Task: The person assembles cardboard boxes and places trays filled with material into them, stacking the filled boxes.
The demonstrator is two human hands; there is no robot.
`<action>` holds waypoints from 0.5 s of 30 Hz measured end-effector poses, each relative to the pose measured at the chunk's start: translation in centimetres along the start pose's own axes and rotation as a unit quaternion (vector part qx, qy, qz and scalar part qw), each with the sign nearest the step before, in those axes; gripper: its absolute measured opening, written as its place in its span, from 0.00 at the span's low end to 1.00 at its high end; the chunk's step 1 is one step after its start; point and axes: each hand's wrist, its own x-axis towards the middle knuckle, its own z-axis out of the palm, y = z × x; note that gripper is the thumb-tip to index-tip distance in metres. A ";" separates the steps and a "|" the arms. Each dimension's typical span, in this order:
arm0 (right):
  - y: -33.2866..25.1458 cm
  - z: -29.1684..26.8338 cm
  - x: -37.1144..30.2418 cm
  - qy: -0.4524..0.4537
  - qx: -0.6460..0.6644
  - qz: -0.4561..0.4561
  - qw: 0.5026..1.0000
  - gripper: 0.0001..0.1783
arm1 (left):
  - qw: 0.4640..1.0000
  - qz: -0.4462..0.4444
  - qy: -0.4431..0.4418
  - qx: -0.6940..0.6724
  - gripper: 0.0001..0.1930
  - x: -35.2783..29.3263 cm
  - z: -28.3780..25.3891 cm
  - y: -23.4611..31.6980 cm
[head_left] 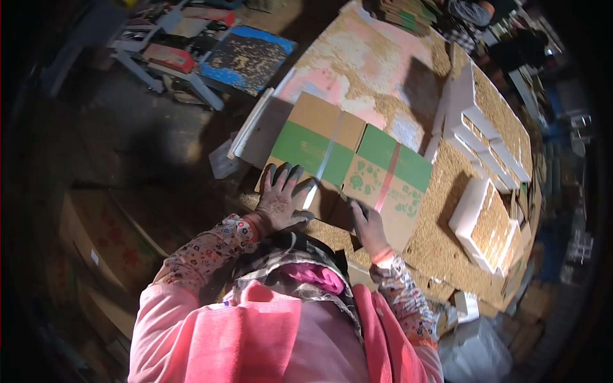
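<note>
A brown cardboard box point(316, 137) with a green band lies flat on the worktable, a pale strap across its left part and a pinkish strap across its right. My left hand point(280, 198), in a pale glove with grey fingertips, lies on its near left part with fingers spread. At the near edge, by the seam between the two parts, my right hand point(368, 228) is closed, thumb and fingers together. Whatever it pinches is too small or hidden to make out. Green printed pictures cover the right part of the cardboard.
The worktable point(357, 83) is patchy pink, white and brown. White foam blocks point(476, 217) with brown, grainy faces stand at its right. Large cartons point(108, 242) are at my left. A blue-edged platform point(249, 60) stands far left. Another person point(469, 19) is at the far right.
</note>
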 end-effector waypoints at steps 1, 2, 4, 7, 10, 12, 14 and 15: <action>0.4 -0.4 0.6 0.031 0.015 0.055 0.998 0.22 | 0.997 0.047 0.037 -0.043 0.36 -0.1 0.1 1.1; 1.0 -1.0 1.5 0.067 0.029 0.109 0.991 0.20 | 0.989 0.093 0.077 -0.087 0.29 0.0 0.2 2.2; 1.8 2.7 9.8 0.214 0.050 0.117 0.969 0.18 | 0.963 0.224 0.106 -0.109 0.19 0.5 0.8 -3.8; 1.7 3.0 12.9 0.287 -0.167 0.102 0.938 0.17 | 0.940 0.287 0.114 -0.146 0.13 0.3 1.7 -3.7; -0.4 7.4 11.8 0.164 -0.031 0.120 0.979 0.17 | 0.921 0.338 0.140 -0.136 0.11 0.9 3.6 -5.1; -2.6 7.9 10.2 0.076 0.215 0.209 0.951 0.18 | 0.920 0.339 0.142 -0.139 0.11 1.0 3.9 -6.0; -6.7 5.6 8.3 -0.002 0.389 0.221 0.894 0.17 | 0.920 0.335 0.149 -0.135 0.11 0.9 5.2 -6.7; -9.1 4.0 7.4 -0.044 0.471 0.159 0.866 0.16 | 0.927 0.334 0.123 -0.118 0.11 0.8 5.0 -6.9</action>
